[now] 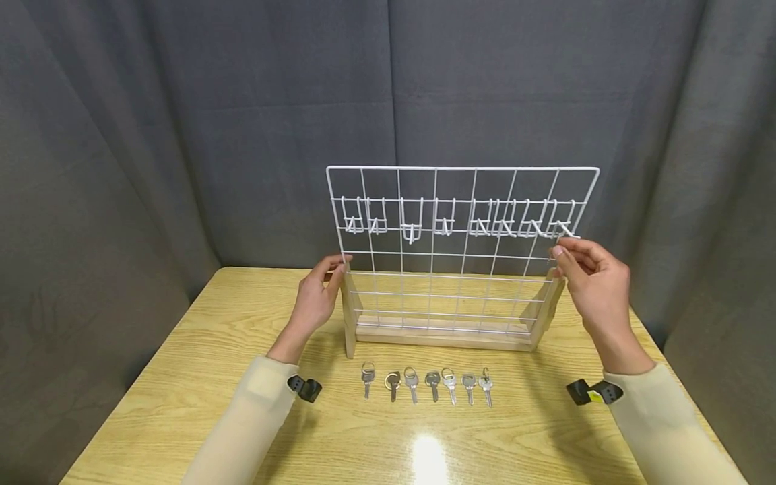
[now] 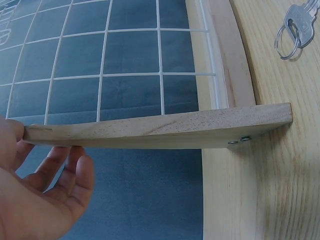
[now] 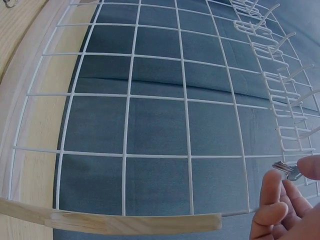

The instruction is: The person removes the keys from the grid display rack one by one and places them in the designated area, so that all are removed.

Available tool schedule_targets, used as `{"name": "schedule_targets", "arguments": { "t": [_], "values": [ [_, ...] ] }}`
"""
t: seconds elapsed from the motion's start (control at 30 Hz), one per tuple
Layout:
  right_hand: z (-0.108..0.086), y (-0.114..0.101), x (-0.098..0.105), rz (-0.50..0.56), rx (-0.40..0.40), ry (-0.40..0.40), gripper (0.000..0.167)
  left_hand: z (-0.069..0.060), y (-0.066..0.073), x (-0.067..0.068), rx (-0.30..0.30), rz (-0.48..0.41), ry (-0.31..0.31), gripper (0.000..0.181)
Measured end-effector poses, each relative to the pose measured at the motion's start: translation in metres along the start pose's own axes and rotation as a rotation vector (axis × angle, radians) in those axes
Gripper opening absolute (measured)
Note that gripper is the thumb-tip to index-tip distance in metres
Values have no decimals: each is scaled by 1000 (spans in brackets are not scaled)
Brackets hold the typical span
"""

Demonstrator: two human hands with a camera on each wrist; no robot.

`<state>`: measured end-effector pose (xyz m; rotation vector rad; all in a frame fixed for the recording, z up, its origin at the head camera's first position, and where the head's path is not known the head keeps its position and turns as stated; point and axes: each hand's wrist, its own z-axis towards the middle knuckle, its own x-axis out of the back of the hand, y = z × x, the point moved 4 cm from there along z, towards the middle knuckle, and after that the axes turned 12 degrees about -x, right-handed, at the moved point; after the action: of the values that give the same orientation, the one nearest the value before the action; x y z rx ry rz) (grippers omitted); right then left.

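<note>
A white wire grid rack stands on a wooden base, with several white hooks hung along its upper part. My left hand pinches the top of the rack's left wooden side post between thumb and fingers. At the rack's right edge, just below the rightmost hook, my right hand holds a small metal key between thumb and index finger. The right wrist view shows that key's toothed blade sticking out; the head view barely shows it.
In front of the rack, several keys with rings, among them one dark key, lie in a row on the wooden table. Grey curtains hang behind and at both sides. The right wooden side post slants up near my right hand.
</note>
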<state>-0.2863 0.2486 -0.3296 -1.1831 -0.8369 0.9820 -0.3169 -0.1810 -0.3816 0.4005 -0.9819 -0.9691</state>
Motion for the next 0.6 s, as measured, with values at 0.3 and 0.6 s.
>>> {"name": "schedule_targets", "arguments": {
  "t": [0.3,0.6],
  "values": [
    [2,0,0,47,-45,-34,20,1,0,0,-14,3,4,33],
    [1,-3,-3,198,17,-47,14,0,0,1,-15,-4,3,32]
  ]
}}
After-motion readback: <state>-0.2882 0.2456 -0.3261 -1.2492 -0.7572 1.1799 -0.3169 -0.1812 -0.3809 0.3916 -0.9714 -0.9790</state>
